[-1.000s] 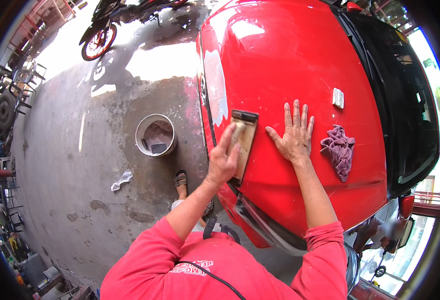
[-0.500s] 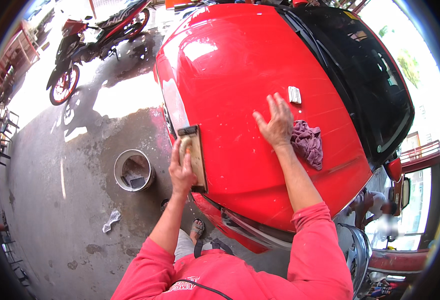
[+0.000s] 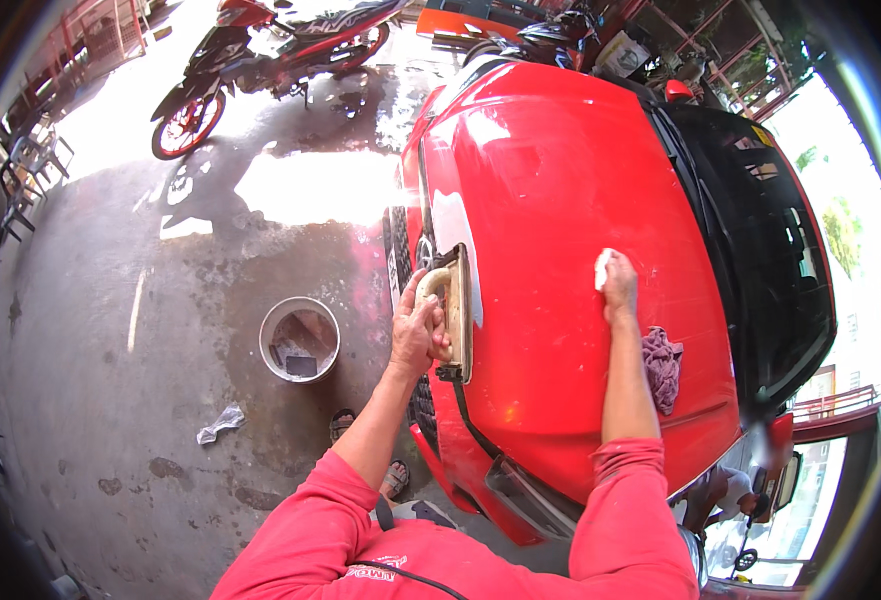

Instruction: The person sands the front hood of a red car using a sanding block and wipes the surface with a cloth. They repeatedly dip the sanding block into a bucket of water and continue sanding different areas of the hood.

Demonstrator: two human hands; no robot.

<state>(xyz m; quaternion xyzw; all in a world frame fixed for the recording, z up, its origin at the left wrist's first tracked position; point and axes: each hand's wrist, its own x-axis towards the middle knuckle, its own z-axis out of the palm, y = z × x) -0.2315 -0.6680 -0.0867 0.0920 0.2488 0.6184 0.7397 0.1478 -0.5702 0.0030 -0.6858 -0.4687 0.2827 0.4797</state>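
A red car's hood [image 3: 550, 190] spreads out in front of me, with a pale whitish patch [image 3: 452, 218] along its left edge. My left hand [image 3: 415, 330] is closed round the curved handle of a long sanding block [image 3: 464, 310], which sits at that front edge just below the patch. Over the middle of the hood, my right hand [image 3: 620, 290] is closed on a small white block [image 3: 602, 268] that pokes out beside its fingers. A crumpled purple cloth [image 3: 662, 368] lies on the hood to the right of my right forearm.
On the concrete floor to the left stands a round bucket [image 3: 264, 340] holding murky water and a dark flat piece. A crumpled white scrap [image 3: 222, 425] lies nearby. A red-and-black motorbike [image 3: 270, 65] is parked at the far left. Another person [image 3: 730, 492] is at the right.
My right hand has gone from open above the hood to closed on the white block, which was lying there. The left hand's fingers have wrapped round the sanding block's handle. The view has shifted.
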